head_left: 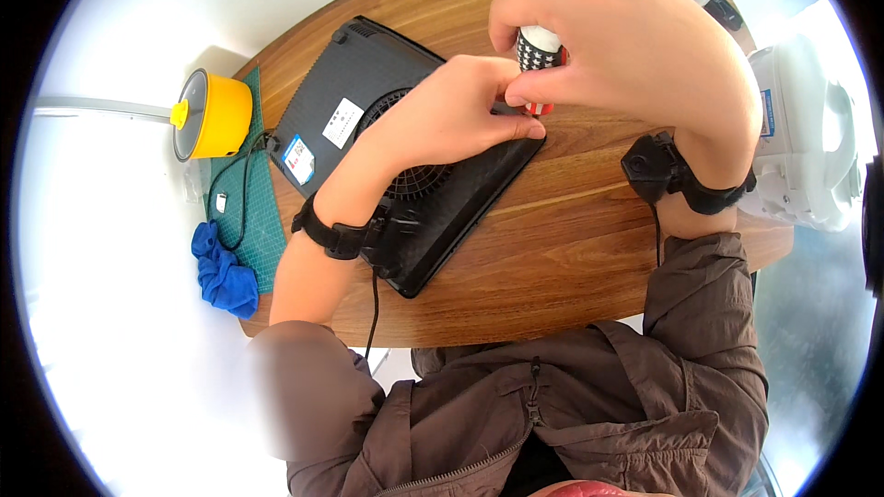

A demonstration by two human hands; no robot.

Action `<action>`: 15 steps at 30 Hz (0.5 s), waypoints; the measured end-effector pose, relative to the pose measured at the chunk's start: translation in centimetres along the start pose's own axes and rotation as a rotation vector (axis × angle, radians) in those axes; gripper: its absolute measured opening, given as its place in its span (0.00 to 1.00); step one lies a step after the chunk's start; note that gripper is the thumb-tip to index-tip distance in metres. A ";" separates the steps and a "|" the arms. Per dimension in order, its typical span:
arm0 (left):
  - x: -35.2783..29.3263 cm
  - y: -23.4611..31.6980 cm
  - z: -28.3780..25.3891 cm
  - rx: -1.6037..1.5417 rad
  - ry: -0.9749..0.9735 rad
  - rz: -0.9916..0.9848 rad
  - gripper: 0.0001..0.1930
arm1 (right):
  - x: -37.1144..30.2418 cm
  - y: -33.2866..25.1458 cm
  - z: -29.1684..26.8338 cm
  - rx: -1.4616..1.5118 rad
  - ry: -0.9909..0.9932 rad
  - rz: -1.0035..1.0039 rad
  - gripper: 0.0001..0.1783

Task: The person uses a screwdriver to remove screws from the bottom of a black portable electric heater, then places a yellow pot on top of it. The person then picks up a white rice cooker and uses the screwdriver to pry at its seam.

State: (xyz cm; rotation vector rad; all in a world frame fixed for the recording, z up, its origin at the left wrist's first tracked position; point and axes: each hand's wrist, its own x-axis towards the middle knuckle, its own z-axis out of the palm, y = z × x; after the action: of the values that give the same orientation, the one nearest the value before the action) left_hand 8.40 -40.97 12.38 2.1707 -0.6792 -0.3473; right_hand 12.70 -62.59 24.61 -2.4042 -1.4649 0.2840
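Observation:
A black induction cooker (318, 97) lies with its vented underside up, showing a round fan grille (419, 186). My right hand (599, 32) is closed round a thick screwdriver handle (537, 51) with white stars on black, red-and-white stripes and a pale rounded end. It is held upright over the cooker's far right corner; its tip is hidden. My left hand (451, 110) reaches across the underside to that corner. Its thumb and fingers close in beside the handle's lower end, and the right hand partly hides its fingertips. What they pinch there is not visible.
On the left, a yellow pot (226, 115) with a lid and a blue cloth (224, 274) rest by a green cutting mat (255, 216). A black cord runs across the mat. White appliances (796, 143) stand at the right edge of the wooden table (552, 221).

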 end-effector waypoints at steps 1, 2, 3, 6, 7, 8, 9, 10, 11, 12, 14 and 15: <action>-0.1 0.2 -0.2 0.011 0.020 -0.087 0.17 | 0.0 0.1 0.1 -0.011 0.005 -0.008 0.18; -0.3 0.5 -0.4 -0.037 0.046 -0.117 0.17 | 0.1 0.1 0.3 -0.009 0.004 -0.021 0.18; -0.4 0.6 -0.5 -0.091 0.094 -0.103 0.17 | 0.3 0.0 0.5 0.014 0.006 -0.042 0.17; -0.6 0.9 -0.4 -0.166 0.153 -0.084 0.19 | 0.9 -0.4 1.4 0.086 0.071 -0.127 0.14; -0.7 0.9 -0.3 -0.150 0.192 -0.060 0.19 | 1.0 -0.6 1.7 0.089 0.130 -0.166 0.13; -0.7 0.8 -0.2 -0.124 0.215 -0.091 0.18 | 1.1 -0.6 2.7 0.051 0.244 -0.217 0.13; -0.9 0.7 -0.2 -0.157 0.184 -0.053 0.18 | 1.0 -0.8 2.9 0.014 0.358 -0.266 0.13; -1.0 0.6 -0.1 -0.180 0.136 -0.071 0.17 | 0.6 -0.4 2.9 0.068 0.323 -0.257 0.13; -1.0 0.5 -0.1 -0.210 0.100 -0.048 0.16 | -0.1 -0.5 1.9 0.121 0.287 -0.248 0.13; -1.1 0.4 0.0 -0.244 0.081 -0.078 0.15 | -0.3 0.4 1.9 0.140 0.221 -0.265 0.14; -0.9 0.2 0.1 -0.315 0.060 -0.071 0.14 | -0.6 1.9 1.6 0.180 0.087 -0.295 0.16; -0.8 0.1 0.1 -0.325 0.060 -0.037 0.14 | -0.6 2.5 1.5 0.192 0.076 -0.319 0.17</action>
State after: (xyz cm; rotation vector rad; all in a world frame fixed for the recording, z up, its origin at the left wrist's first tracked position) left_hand 7.70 -40.64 12.42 1.8780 -0.5103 -0.3821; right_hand 14.01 -63.96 22.31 -1.9751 -1.6726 0.2427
